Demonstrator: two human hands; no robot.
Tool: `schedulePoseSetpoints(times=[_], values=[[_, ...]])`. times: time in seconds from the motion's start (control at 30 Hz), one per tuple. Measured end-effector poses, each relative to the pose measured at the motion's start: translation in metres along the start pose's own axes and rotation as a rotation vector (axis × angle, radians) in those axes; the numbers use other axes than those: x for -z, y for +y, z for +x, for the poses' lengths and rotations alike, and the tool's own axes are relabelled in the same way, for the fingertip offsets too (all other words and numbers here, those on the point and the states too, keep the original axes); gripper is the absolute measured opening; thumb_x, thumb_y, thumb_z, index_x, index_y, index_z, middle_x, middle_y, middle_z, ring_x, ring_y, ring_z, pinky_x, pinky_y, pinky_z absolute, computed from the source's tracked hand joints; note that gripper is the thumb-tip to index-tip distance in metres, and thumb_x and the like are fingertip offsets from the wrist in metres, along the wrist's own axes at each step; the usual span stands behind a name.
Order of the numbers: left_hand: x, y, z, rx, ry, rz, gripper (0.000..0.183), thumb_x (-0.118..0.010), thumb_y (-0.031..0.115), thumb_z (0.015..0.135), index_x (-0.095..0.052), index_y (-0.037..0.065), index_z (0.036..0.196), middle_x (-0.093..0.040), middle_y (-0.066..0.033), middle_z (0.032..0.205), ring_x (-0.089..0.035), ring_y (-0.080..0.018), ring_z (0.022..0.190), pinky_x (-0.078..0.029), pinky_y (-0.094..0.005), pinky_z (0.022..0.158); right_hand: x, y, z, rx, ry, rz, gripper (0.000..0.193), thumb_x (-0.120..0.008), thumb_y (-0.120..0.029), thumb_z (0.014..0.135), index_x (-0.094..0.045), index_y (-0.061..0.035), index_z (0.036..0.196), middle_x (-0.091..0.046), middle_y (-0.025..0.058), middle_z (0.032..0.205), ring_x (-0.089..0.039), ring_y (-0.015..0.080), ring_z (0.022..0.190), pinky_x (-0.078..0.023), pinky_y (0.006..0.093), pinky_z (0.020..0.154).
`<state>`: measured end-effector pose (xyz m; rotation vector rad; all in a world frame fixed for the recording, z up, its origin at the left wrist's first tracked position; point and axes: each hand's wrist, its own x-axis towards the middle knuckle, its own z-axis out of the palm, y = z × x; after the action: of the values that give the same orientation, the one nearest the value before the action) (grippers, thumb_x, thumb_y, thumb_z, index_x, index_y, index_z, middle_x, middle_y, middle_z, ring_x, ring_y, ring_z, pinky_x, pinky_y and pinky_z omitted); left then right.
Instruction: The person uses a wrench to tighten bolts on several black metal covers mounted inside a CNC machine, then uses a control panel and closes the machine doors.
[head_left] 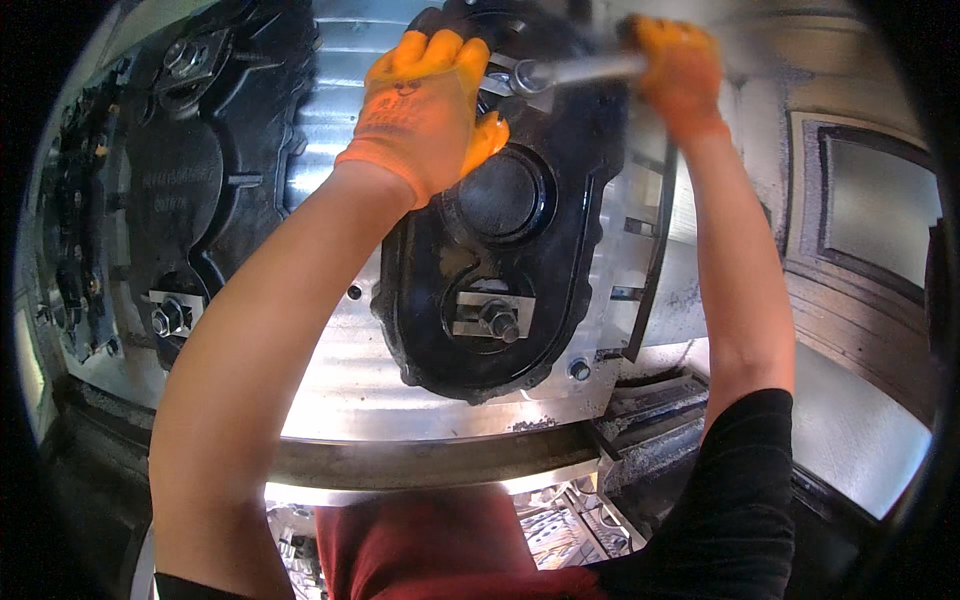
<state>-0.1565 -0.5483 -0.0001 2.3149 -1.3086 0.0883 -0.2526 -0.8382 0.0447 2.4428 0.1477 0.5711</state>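
My right hand (682,75), in an orange glove and blurred, is closed around the outer end of a metal wrench (590,70). The wrench's head sits over a fastener at a metal clamp strap (492,84), on the upper part of a black cast cover (415,290). My left hand (425,110), gloved too, lies against the cover's upper left side with its thumb held apart; no tool shows in it. Lower on the cover, a nut and stud (499,320) hold a second clamp strap (465,315).
A second black casting (180,180) stands clamped at the left, with a bolt (170,317) at its lower end. Both castings sit on a shiny metal fixture (330,400). Beyond my right arm is a framed window panel (880,200). A metal rail (440,465) runs along the near side.
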Motion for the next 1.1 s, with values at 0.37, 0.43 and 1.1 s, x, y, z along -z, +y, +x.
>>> schedulePoseSetpoints(times=[0.37,0.43,1.1], values=[[-0.004,-0.002,0.004,-0.097,0.088,0.023,0.055,-0.076,0.025,0.069,-0.058,0.004,0.116,-0.059,-0.0145,0.101,-0.055,-0.0354,0.103,-0.044,-0.0439,0.092,-0.036,-0.018,0.11,0.128,0.304,0.42,0.015,-0.064,-0.022,0.076,-0.064,-0.0113,0.086,-0.062,0.0093,0.103,-0.056,0.0296,0.108,-0.039,0.0451,0.106],[-0.004,-0.002,0.005,-0.157,0.133,-0.002,0.053,-0.077,0.023,0.066,-0.059,0.003,0.112,-0.058,-0.0147,0.094,-0.055,-0.0355,0.096,-0.046,-0.0437,0.084,-0.039,-0.021,0.104,0.264,0.414,0.489,0.018,-0.064,-0.023,0.077,-0.065,-0.0103,0.09,-0.062,0.0096,0.102,-0.057,0.0294,0.106,-0.039,0.0434,0.105],[0.0,-0.007,-0.001,-0.137,0.032,0.026,0.067,-0.067,0.038,0.075,-0.055,-0.004,0.126,-0.056,-0.0269,0.124,-0.051,-0.0429,0.118,-0.033,-0.0466,0.111,0.004,0.0,0.091,-0.486,0.298,0.781,0.013,-0.058,-0.014,0.081,-0.061,-0.0036,0.089,-0.062,0.0199,0.072,-0.061,0.0436,0.07,-0.049,0.0467,0.063]])
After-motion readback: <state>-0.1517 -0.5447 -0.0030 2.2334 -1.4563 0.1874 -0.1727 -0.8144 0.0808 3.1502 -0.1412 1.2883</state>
